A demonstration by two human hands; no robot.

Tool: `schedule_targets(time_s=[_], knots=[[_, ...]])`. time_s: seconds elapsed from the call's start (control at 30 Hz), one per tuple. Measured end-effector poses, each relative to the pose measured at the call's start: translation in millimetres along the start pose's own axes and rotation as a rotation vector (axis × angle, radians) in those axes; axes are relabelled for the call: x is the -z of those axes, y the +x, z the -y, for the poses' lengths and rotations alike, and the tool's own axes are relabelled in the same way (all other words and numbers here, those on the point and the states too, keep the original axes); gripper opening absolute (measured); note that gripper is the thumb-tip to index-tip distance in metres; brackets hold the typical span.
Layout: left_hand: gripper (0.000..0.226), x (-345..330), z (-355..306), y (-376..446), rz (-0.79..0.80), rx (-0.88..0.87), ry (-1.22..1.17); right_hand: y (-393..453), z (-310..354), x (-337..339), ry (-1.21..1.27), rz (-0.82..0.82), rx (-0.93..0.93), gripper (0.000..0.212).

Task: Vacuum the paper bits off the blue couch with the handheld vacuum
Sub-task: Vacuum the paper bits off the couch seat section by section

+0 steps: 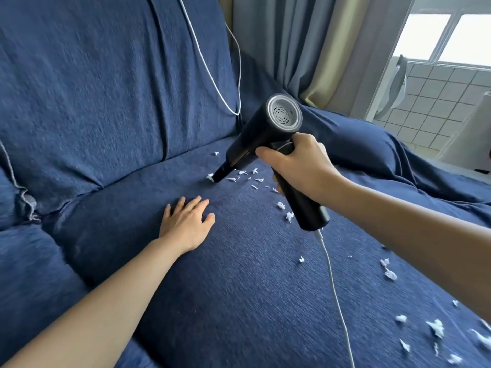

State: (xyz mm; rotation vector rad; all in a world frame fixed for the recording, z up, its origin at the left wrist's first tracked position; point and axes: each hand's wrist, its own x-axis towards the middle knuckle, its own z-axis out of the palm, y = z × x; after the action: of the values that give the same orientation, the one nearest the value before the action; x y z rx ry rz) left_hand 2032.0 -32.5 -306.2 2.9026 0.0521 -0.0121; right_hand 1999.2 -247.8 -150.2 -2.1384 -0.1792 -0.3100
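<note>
Far left: blue couch [265,288], cover fabric bunched at the seam between seat cushions, a frayed pale edge showing there. Left hand [186,224] lies flat on the seat cushion, fingers straight and spread, palm down, gripping nothing. Just right of its fingertips and further back, the nozzle of the black handheld vacuum [261,140] touches the seat near the backrest crease, a white paper bit at the nozzle tip. Vacuum body tilts up and to the right, grey vented rear cap facing the camera. Right hand [297,168] is wrapped around the vacuum's handle, fingers curled round it, thumb on the near side. White cable [335,290] exits the handle's base and runs down out of frame at the bottom; another white cable run hangs in a loop over the backrest. Paper bits [245,177] scattered on the seat just right of the nozzle, a few under the handle, more spread toward the lower right corner. Right of the couch: grey and beige curtains [300,43], then a white tiled wall [435,102] under a bright window.
</note>
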Motion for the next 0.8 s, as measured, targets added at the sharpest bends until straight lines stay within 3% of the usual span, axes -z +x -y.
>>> schedule_targets(time_s=[0.5, 0.8], knots=[[0.06, -2.0, -12.7, 37.9, 0.04, -0.009, 0.003, 27.2, -18.1, -11.8, -0.016, -0.031, -0.004, 0.025], [0.059, -3.0, -16.9, 74.5, 0.041, -0.035, -0.002, 80.4, -31.1, -30.1, 0.041, -0.135, -0.032, 0.027]])
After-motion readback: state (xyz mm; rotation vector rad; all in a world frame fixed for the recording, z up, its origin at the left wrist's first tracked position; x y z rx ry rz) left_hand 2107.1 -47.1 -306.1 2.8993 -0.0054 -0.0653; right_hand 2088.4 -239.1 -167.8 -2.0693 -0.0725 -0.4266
